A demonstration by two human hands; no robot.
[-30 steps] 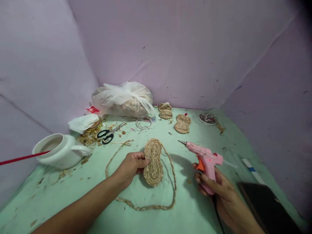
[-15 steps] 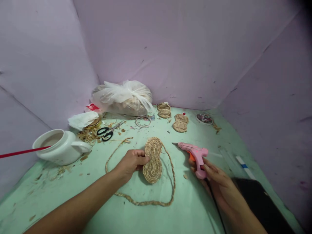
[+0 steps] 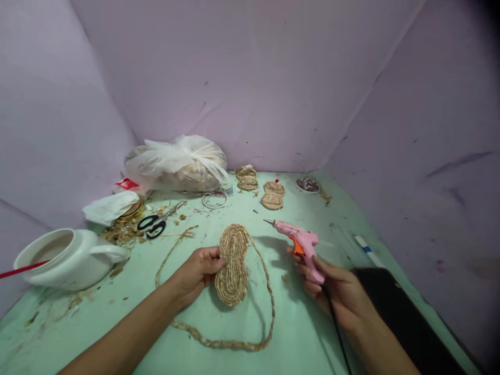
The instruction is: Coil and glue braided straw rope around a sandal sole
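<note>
A flat, peanut-shaped mat of coiled jute braid lies on the green tabletop. Its loose braided tail loops round the front and back up its right side. My left hand pinches the mat's left edge, fingers closed on it. My right hand grips a pink hot glue gun with an orange trigger. Its metal nozzle points left, a short way right of the mat's upper end. A black cord trails from the gun toward me.
A white ceramic pot holding a red stick sits at the left. Black-handled scissors, a tied plastic bag, a metal ring, small finished jute pieces and a dish of beads lie behind. Lilac cloth walls enclose the table.
My right hand has brought the glue gun lower and leftward, closer to the mat. My left hand stays on the mat's edge. The view has shifted right, so everything sits further left.
</note>
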